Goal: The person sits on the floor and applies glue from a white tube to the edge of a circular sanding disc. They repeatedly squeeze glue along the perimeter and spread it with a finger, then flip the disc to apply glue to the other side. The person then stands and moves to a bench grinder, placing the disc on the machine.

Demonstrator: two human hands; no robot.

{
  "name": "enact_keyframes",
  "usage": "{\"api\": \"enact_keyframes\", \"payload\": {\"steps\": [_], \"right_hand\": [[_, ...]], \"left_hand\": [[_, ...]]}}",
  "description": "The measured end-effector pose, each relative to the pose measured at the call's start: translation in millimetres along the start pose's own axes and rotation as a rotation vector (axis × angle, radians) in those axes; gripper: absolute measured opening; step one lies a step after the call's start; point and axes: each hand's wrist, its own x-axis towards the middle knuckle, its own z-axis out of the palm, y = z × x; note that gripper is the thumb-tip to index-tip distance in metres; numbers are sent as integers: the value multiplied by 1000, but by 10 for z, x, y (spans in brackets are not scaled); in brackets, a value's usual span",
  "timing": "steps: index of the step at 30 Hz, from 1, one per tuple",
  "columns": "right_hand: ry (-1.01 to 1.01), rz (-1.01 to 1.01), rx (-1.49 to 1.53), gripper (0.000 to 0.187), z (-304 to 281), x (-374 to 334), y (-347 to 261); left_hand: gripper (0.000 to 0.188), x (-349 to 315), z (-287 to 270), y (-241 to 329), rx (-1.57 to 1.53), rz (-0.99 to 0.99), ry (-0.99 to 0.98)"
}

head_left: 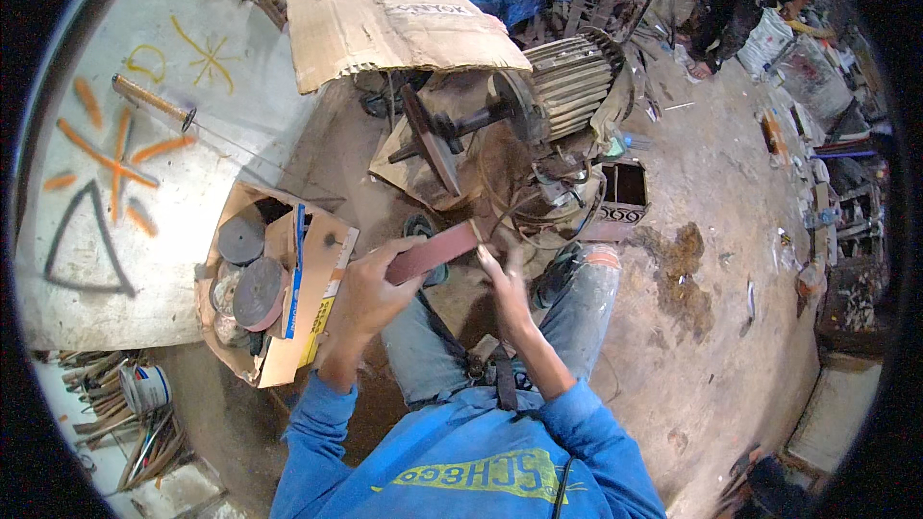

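Observation:
My left hand (370,290) is closed around one end of a reddish-brown flat strip (437,252), possibly abrasive; its exact kind is unclear. The strip is held at a slant above my knees. At its far end, by a pale edge, is my right hand (508,288), with the thumb stretched toward the strip. Motion smears its other fingers, so its grip is unclear. Beyond both hands, a thin disc wheel (431,139) sits on the shaft of a ribbed electric motor (574,82).
A cardboard sheet (399,29) hangs over the wheel. To my left stands a cardboard box (322,250) with round discs (260,293). Wooden sticks (101,413) lie beside a white bucket (144,389). Cables (567,221) loop near my right knee; another person's hand (700,68) shows far right.

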Motion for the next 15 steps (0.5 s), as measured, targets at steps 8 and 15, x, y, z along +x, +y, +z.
{"api": "enact_keyframes", "payload": {"steps": [8,15], "right_hand": [[-417,-517,-578,66,-709,-766,-864],[-98,-544,-334,43,-406,-923,-922]], "left_hand": [[51,-249,-92,-245,-788,31,-241],[97,-396,430,-350,-1279,-486,-167]]}}
